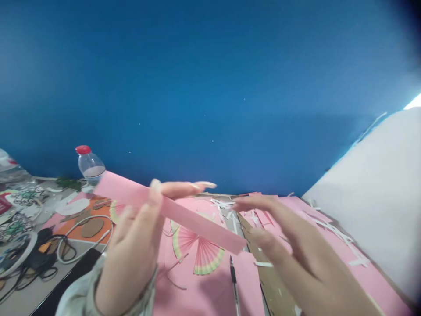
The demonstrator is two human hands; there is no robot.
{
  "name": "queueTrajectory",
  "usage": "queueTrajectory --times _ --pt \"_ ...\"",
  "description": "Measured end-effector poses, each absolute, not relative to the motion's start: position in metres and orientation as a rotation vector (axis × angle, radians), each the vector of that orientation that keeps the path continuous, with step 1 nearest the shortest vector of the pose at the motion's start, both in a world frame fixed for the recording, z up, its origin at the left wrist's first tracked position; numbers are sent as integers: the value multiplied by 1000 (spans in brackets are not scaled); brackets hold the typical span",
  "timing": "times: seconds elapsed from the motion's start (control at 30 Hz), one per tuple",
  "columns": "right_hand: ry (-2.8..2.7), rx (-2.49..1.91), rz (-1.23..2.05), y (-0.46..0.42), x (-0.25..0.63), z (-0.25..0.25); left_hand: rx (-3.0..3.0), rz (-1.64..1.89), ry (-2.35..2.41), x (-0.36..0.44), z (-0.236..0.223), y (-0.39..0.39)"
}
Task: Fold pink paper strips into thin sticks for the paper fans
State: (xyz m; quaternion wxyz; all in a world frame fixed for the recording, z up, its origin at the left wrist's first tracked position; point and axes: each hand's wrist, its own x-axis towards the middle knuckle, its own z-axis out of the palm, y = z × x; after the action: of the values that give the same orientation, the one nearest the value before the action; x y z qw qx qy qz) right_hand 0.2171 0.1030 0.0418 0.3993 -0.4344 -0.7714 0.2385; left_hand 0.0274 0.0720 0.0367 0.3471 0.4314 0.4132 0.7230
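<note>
A long pink paper strip slants down to the right above the table. My left hand pinches it left of its middle, the thumb on the near face and the fingers behind. Just past the strip's right end is my right hand, its thumb and fingers spread, a little blurred and apart from the paper. Below the strip lies a pleated pink paper fan with a yellow-green border, on a pink paper sheet. A black pen rests on the sheet's right side.
On the left stand a water bottle with a red cap and a second clear bottle. Round brown discs, a white cable and black cords clutter that side. White paper scraps lie at right. A blue wall closes the back.
</note>
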Motion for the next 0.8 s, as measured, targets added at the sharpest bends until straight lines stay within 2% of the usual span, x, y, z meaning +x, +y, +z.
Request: queueTrajectory --times 0.13,0.3,0.57,0.7,0.8 --pt "-2203 -954 788 105 209 42 1300 1560 872 45 29 70" --pt "-2214 -949 764 103 202 42 1219 1499 766 51 20 74" --pt "-2376 -1033 635 108 208 41 1132 1732 714 24 31 82" --pt "-2265 -1110 809 106 211 42 985 1918 667 8 32 87" --pt "-1994 -1096 982 102 210 42 1124 1869 644 12 31 84"
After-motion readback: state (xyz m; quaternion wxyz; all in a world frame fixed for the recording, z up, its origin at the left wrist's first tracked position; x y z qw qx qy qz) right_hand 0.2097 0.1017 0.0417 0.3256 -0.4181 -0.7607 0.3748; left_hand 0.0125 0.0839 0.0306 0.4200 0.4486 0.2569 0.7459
